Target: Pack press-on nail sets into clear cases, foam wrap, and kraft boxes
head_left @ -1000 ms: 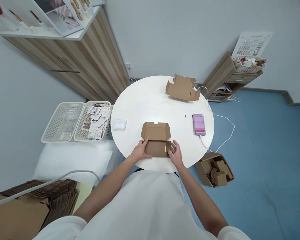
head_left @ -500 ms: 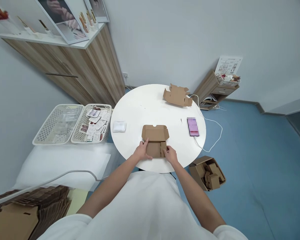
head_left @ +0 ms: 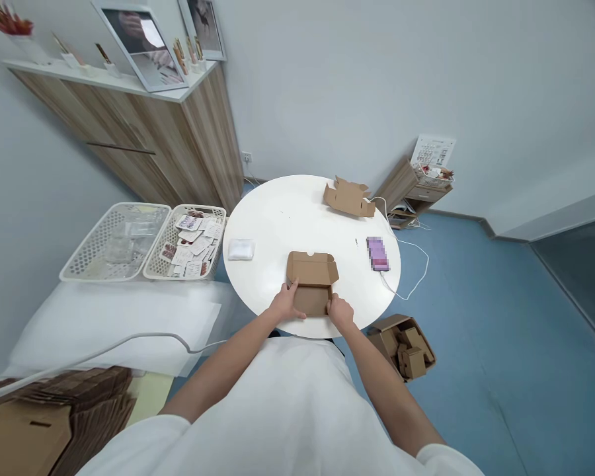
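A small brown cardboard box (head_left: 312, 301) lies on the white round table (head_left: 268, 211) near its front edge, lid raised away from me and tray part empty. My left hand (head_left: 286, 302) grips the box's left wall, thumb along the near side and fingers at the back left corner. At the right wall, my right hand (head_left: 340, 311) is closed on the cardboard, its fingertips partly hidden. An unfolded cardboard blank (head_left: 350, 198) rests at the table's far right. To the left sits a white packet (head_left: 241, 249).
A purple phone (head_left: 377, 254) with a white cable lies at the table's right. Below stands a carton (head_left: 384, 337) of small boxes. Left are two white baskets (head_left: 151, 264), one with cards and sachets, and stacked flat cardboard (head_left: 24, 436).
The box's right end flap, folded inward before, now stands up as a wall, with my right hand closed around it. The view has shifted slightly.
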The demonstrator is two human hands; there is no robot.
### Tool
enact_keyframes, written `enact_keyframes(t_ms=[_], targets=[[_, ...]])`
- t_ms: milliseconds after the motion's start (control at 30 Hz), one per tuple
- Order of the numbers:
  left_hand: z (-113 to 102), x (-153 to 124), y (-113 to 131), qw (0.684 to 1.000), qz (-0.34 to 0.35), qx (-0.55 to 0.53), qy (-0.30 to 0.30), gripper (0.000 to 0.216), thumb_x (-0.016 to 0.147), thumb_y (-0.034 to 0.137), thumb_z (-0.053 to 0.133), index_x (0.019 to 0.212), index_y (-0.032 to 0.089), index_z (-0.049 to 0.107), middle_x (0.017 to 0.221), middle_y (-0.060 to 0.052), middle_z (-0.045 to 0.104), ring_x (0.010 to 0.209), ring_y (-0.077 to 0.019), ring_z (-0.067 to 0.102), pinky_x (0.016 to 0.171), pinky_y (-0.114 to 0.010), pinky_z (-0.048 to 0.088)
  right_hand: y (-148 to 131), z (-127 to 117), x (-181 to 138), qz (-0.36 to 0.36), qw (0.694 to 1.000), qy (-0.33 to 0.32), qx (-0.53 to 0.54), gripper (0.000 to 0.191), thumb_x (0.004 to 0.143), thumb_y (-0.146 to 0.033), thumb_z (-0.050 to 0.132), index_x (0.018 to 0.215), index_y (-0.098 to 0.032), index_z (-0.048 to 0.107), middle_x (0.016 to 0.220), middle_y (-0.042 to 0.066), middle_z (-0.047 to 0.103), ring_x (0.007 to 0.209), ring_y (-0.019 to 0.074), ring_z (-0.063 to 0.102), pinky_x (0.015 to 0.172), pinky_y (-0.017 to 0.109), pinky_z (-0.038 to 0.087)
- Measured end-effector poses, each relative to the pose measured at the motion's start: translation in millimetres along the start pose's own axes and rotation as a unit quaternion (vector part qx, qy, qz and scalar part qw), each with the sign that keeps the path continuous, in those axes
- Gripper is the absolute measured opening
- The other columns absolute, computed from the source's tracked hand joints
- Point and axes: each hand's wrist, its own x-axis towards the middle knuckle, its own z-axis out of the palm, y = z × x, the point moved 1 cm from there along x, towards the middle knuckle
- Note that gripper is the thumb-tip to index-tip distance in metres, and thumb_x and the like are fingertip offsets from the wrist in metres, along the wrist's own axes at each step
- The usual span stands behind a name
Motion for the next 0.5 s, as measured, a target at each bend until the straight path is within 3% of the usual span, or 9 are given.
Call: enact_keyframes(t_ms=[267, 500], targets=[[7, 3, 5, 1.000, 0.003, -0.021, 0.010, 0.120, 0.043, 0.051, 0.074, 0.138, 0.028, 0.004, 0.120, -0.013, 0.034, 0.104, -0.0317, 0.050, 0.080, -0.036, 0.042, 4, -1, 4, 0.023, 1.000, 0.007, 0.012, 0.026, 0.088, -0.027, 0.026, 0.099, -0.018, 0.047, 0.091, 0.012, 0.062, 0.086, 0.0233, 0.060, 0.066, 0.032, 0.040], [10, 2, 5, 0.999, 0.028, -0.043, 0.017, 0.116, 0.048, 0.059, 0.067, 0.138, 0.024, 0.004, 0.124, -0.015, 0.030, 0.108, -0.0319, 0.047, 0.084, -0.038, 0.040, 13, 1, -5, 0.022, 0.998, -0.003, 0.066, 0.035, 0.088, -0.041, 0.022, 0.104, -0.021, 0.045, 0.094, 0.010, 0.062, 0.088, 0.0239, 0.059, 0.068, 0.033, 0.040]])
